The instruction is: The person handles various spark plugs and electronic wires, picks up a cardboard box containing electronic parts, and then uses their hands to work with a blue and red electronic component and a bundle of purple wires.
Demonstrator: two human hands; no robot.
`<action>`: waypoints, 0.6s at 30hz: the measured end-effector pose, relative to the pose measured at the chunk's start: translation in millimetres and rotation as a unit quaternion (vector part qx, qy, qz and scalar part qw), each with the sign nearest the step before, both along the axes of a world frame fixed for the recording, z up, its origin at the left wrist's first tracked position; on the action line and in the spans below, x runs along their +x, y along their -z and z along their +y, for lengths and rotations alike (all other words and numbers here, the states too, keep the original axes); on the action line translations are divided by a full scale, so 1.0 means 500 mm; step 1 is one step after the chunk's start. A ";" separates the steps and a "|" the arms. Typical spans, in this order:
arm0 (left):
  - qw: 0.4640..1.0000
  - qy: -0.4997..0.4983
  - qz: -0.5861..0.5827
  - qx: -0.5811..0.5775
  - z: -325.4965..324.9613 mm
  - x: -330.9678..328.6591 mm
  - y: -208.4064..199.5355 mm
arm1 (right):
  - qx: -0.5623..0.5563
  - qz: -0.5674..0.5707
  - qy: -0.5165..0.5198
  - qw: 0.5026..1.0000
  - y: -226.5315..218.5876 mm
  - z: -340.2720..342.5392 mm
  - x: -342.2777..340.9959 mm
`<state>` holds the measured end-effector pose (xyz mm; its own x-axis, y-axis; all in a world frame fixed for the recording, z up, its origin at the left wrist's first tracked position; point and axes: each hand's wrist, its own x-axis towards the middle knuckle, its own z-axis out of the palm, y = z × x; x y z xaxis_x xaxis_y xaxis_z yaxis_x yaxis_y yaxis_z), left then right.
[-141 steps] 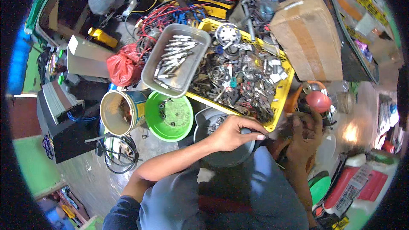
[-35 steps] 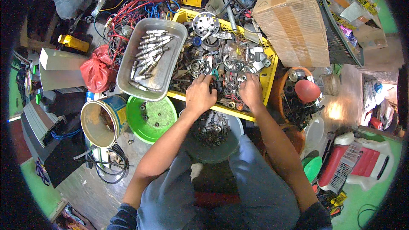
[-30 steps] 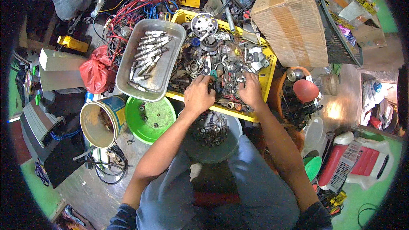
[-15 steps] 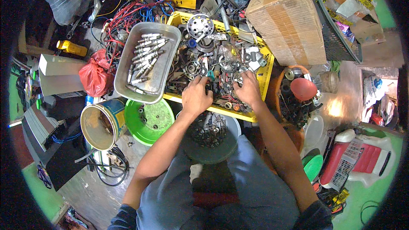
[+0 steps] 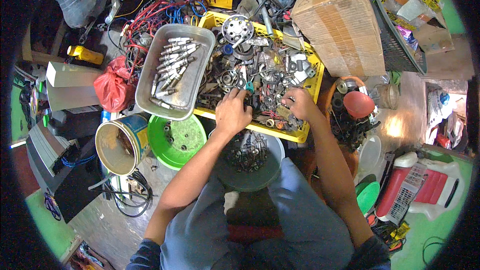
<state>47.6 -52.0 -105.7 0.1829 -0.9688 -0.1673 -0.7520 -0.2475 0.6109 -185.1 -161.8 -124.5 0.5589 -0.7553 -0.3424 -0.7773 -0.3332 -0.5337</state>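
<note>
A yellow plastic crate (image 5: 303,132) heaped with loose metal parts stands in front of me. Over its near left part, my left hand (image 5: 233,112) rests on the heap, fingers bent downward and slightly apart, with the tips partly hidden. A small teal piece (image 5: 249,87) lies just beyond those fingers. My right hand (image 5: 302,105) is at the crate's right side, its fingers curled in among the parts; whatever is between them is too small to make out. Between my knees sits a dark grey basin (image 5: 274,170) containing small bolts and similar hardware.
Left of the crate, a grey tray (image 5: 142,101) holds several spark plugs (image 5: 176,60). Near it are a green basin (image 5: 165,156), a paint bucket (image 5: 117,145) and a red plastic bag (image 5: 111,92). A cardboard box (image 5: 337,25) and an orange container (image 5: 330,101) stand at the right.
My right hand has drawn back slightly to the right and nearer me, its fingers more curled. My left hand stays almost in place over the parts.
</note>
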 end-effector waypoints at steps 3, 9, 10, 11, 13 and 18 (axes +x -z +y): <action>1.000 0.003 0.000 -0.001 0.002 0.002 -0.003 | 0.021 -0.006 0.001 1.000 -0.015 0.010 -0.007; 1.000 0.003 0.002 -0.007 0.001 0.001 -0.002 | -0.036 0.024 -0.025 0.999 -0.017 0.014 -0.014; 1.000 0.005 0.000 -0.008 0.001 0.000 -0.001 | -0.044 0.029 -0.030 0.998 -0.008 0.012 -0.023; 1.000 0.007 -0.002 -0.009 0.001 -0.001 -0.001 | -0.062 0.020 -0.008 0.998 0.001 0.007 -0.033; 1.000 0.007 -0.008 -0.007 0.001 -0.001 0.001 | -0.097 0.003 0.033 0.995 0.004 -0.003 -0.038; 0.999 0.005 -0.008 -0.036 0.003 -0.001 0.007 | -0.079 -0.136 0.172 0.972 -0.033 -0.004 -0.048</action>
<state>46.9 -50.5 -109.4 0.1751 -0.9800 -0.0942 -0.7636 -0.1956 0.6154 -209.2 -163.7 -108.1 0.3182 -0.9445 -0.0813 -0.6937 -0.1735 -0.6990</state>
